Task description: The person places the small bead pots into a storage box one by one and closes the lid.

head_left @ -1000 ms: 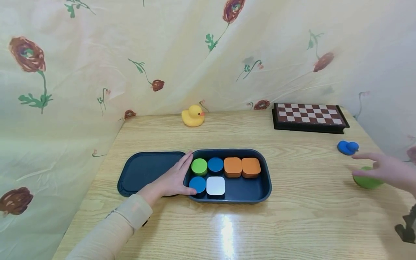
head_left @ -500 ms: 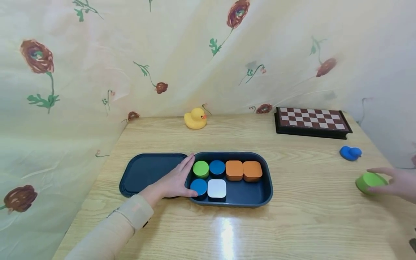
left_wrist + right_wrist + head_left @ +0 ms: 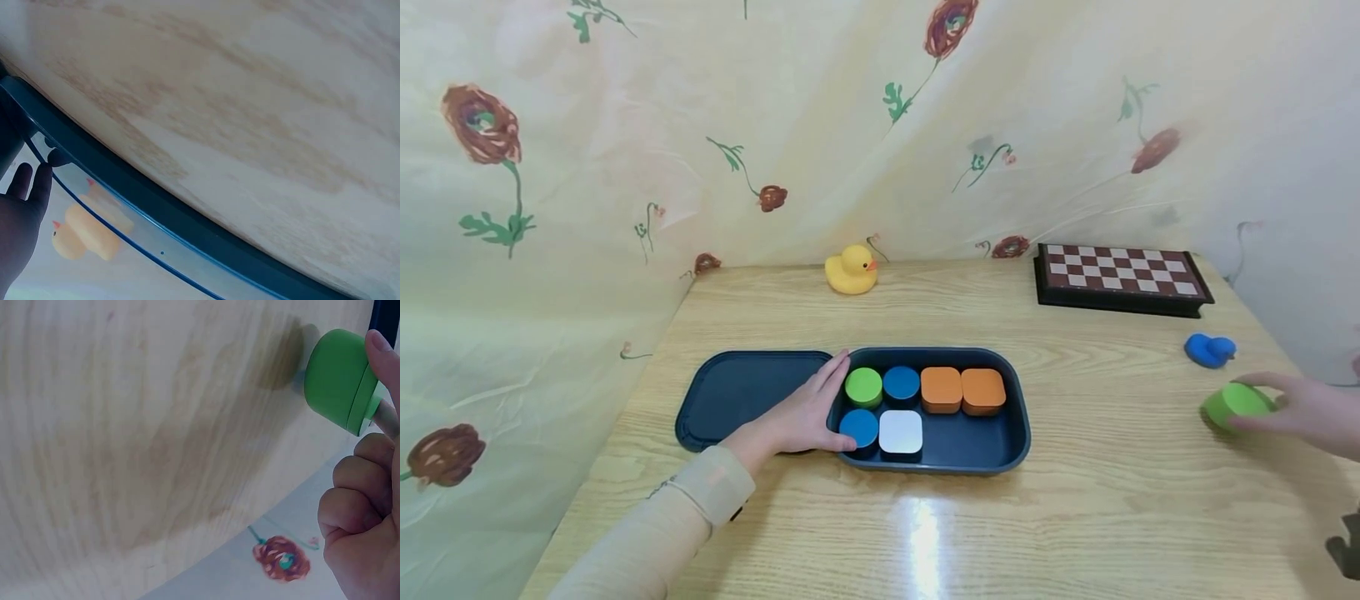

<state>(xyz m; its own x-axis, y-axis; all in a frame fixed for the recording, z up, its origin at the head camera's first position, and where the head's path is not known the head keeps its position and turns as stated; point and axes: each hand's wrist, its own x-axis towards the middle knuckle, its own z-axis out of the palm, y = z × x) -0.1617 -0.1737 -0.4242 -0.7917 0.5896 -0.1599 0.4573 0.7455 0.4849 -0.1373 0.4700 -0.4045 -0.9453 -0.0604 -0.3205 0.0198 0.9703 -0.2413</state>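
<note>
Lime-green and round, a container (image 3: pixel 1232 406) is pinched by the right hand (image 3: pixel 1310 413), well right of the navy tray (image 3: pixel 968 443) in the head view; the left hand (image 3: pixel 802 418), fingers extended, touches the tray's left end. The left wrist view shows its fingertips (image 3: pixel 42 178); the right wrist view, the container's smooth, seamed side.
</note>
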